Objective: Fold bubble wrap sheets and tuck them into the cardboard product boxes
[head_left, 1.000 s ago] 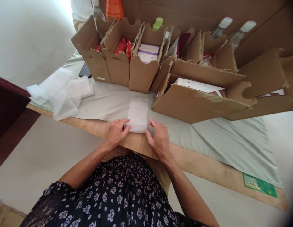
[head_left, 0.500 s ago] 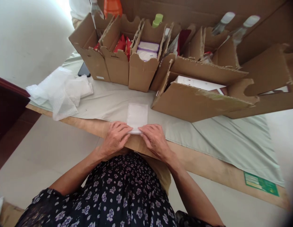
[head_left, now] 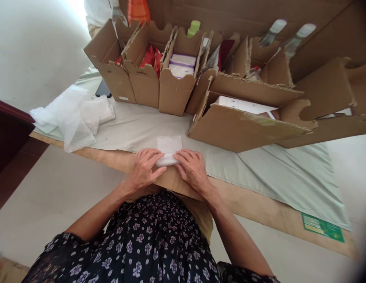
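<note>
A small piece of white, translucent bubble wrap (head_left: 169, 144) lies at the table's front edge, its near part folded or rolled over into a thicker band. My left hand (head_left: 146, 166) is closed on the left end of that band, thumb below and fingers on top. At the right end, my right hand (head_left: 192, 167) grips the band the same way. The flat far part of the wrap rests on the cloth beyond my fingers. I cannot tell whether anything is inside the fold.
Several open cardboard boxes (head_left: 174, 92) with packets and bottles stand along the back. A wide cardboard box (head_left: 248, 129) sits at right. Loose bubble wrap (head_left: 69, 114) lies at left, near a dark phone (head_left: 103, 89). A green cloth (head_left: 277, 177) covers the table.
The folded band of bubble wrap has grown wider and the flat part beyond it shorter. Both hands have stayed near the same spot, with the fingers shifted slightly forward over the fold.
</note>
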The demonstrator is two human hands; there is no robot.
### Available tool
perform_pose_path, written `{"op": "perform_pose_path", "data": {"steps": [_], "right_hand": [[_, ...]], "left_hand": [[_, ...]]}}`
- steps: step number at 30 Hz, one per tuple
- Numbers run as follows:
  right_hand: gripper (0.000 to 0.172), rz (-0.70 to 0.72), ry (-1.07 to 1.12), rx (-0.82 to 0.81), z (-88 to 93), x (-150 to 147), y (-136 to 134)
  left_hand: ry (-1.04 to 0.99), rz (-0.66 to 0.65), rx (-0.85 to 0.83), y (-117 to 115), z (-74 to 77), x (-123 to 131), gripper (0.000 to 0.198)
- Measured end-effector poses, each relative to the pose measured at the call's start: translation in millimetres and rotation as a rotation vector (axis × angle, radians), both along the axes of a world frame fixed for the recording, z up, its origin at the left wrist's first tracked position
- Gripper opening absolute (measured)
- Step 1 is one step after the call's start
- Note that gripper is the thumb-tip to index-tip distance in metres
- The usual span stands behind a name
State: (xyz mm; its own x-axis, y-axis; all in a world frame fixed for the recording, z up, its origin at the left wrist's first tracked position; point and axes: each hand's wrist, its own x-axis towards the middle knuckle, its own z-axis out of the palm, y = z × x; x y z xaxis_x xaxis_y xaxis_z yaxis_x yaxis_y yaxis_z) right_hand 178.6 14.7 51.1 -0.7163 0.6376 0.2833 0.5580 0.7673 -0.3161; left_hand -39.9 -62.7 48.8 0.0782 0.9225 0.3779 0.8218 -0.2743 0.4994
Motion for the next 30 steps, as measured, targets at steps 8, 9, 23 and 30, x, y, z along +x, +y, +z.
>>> {"op": "perform_pose_path", "data": {"steps": [8,9,23,30], "right_hand": [[0.033,-0.142,0.099,-0.069,4.3,13,-10],[0.036,-0.175,0.086,-0.029,3.4,11,-9],[0.029,-0.160,0.126,-0.097,-7.0,-5,7],[0.030,-0.155,0.256,-0.160,4.8,12,-48]], "left_hand": [[-0.095,0.013,-0.084,23,-4.1,-2,0.027],[-0.078,0.048,-0.097,33,-7.3,-1,0.026],[-1.203,0.189,-0.609,-8,15.3,24,0.040],[-1.662,0.278,-0.626,2,18.9,51,0.055]]}}
